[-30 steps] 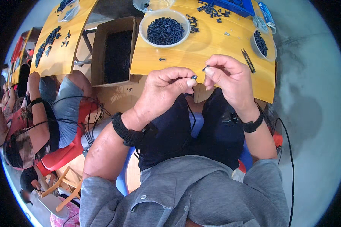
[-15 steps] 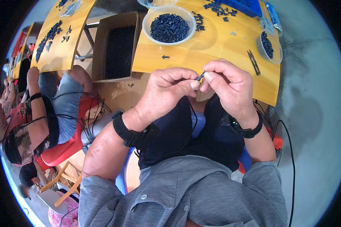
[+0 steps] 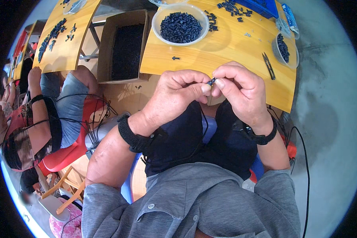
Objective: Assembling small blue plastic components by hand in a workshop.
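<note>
My left hand (image 3: 182, 88) and my right hand (image 3: 242, 85) meet just in front of the table's near edge. Between their fingertips is a small dark rubber-like part (image 3: 211, 81); thumb and forefinger of each hand pinch it. Its exact shape is mostly hidden by the fingers. On the table beyond my left hand lies a single small dark part (image 3: 175, 58). Further back stands a round clear plastic tub (image 3: 158, 35) filled with many such dark parts (image 3: 180, 27). A pair of thread snips (image 3: 268, 66) rests to the right of my hands.
A smaller clear bowl (image 3: 292, 63) of dark parts stands near the table's right edge. At the back are loose parts (image 3: 234, 8) and a blue bin (image 3: 261, 8). An open cardboard box (image 3: 104, 59) sits left of the table (image 3: 226, 41). Another person (image 3: 39, 115) sits at the left.
Both hands keep their pinch on the small part, which has turned slightly between the fingertips. The whole view has shifted a little, with the table appearing slightly further right.
</note>
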`<state>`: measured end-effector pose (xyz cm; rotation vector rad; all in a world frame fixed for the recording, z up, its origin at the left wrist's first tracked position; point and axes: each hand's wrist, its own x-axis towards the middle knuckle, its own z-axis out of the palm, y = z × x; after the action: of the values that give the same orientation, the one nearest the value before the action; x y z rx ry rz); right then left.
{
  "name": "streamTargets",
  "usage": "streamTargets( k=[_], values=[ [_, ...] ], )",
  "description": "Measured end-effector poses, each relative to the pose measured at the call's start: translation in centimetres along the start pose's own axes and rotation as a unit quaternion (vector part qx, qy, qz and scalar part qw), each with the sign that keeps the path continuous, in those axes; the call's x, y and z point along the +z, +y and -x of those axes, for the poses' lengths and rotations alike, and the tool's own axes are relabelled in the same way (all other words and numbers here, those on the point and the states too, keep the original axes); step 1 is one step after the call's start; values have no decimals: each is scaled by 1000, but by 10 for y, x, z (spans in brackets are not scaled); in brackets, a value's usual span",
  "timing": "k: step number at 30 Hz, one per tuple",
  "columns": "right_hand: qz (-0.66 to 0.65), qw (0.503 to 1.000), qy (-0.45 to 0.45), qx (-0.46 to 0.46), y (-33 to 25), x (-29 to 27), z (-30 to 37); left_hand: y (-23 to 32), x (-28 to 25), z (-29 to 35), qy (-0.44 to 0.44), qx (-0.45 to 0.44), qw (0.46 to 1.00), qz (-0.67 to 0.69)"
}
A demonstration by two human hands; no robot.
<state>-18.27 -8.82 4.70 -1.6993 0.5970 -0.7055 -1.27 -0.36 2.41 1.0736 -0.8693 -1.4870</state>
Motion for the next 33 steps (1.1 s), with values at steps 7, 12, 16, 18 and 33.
streamTargets(
  k=[7,12,16,18,33],
  values=[
    [34,998,-33,-31,-1,-5,-4,-1,0,-1,-4,-5,1000,-9],
    [74,993,-54,-71,0,-10,-9,3,2,0,-10,-41,999,31],
    [68,991,-66,-93,2,-10,-11,3,1,1,-13,-63,997,52],
    [77,987,-62,-124,5,-9,-12,3,0,0,-19,-66,996,62],
    [5,996,-15,-83,18,-6,4,5,6,-1,-11,-67,996,66]
  ],
)
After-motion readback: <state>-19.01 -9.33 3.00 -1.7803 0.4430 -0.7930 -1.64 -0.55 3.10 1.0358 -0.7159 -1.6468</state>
